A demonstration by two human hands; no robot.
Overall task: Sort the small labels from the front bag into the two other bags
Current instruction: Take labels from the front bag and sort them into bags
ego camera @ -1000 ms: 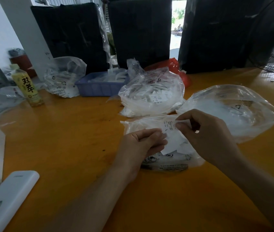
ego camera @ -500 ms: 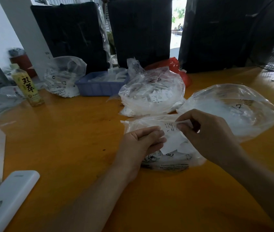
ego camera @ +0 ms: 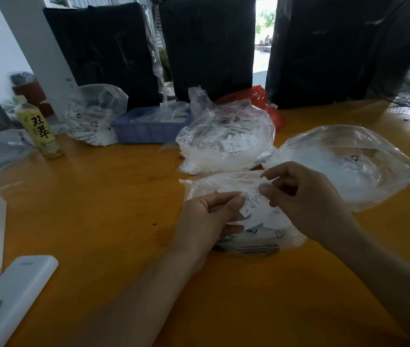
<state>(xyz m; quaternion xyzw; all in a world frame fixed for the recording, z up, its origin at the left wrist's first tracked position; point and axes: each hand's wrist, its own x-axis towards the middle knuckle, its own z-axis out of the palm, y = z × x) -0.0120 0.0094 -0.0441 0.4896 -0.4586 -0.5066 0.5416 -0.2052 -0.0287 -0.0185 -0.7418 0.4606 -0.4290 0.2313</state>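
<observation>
The front bag (ego camera: 256, 242), clear plastic with black print, lies on the orange table just before me. Over its mouth my right hand (ego camera: 306, 201) pinches a small white printed label (ego camera: 251, 200) between thumb and fingers. My left hand (ego camera: 209, 216) holds the label's other edge with curled fingers. Behind the front bag stands a clear bag (ego camera: 226, 144) full of white labels. To its right lies a wider clear bag (ego camera: 344, 161) with a few pale labels inside.
A blue tray (ego camera: 146, 130) and another clear bag (ego camera: 93, 116) sit at the back left, beside a yellow drink bottle (ego camera: 39, 128). A red bag (ego camera: 266, 101) lies behind the full bag. A white flat device (ego camera: 11, 296) rests near the front left edge. Dark panels back the table.
The two hands have shifted slightly over the front bag's mouth. The label sits a little lower between them, still pinched by both.
</observation>
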